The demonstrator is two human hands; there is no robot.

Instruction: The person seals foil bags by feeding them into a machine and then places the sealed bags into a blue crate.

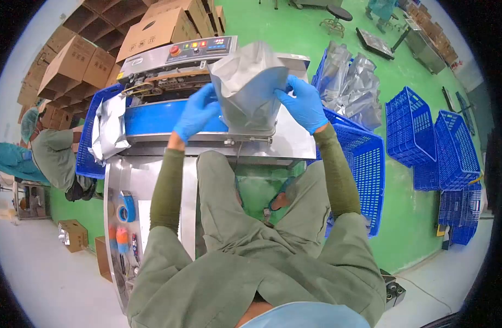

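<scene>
Holding a silver pouch [250, 101] by both sides in blue gloves: left hand [199, 112] closed on the left edge, fingertips partly hidden; right hand [303, 103] pinching the right edge between thumb and fingers. Raised in front of the body, roughly upright, foil creased, upper edge broad and curved; contents impossible to make out. Just behind and to the left, a steel machine [207, 52] with a blue belt [152, 117] and a red button [175, 50]. Beside the belt's far-left end, a blue basket [86, 150] bearing more silver foil [111, 128]. Off to the right, heaped foil pouches [352, 82], and nearer the body, a second basket [371, 175]. Near the left forearm, a steel table [128, 172] with a blue ring [131, 205]. Farther left, a person [57, 156] in a hair cap; at upper left, cardboard boxes [70, 63]; farther right, stacked baskets [456, 142] on a green floor [415, 224].
</scene>
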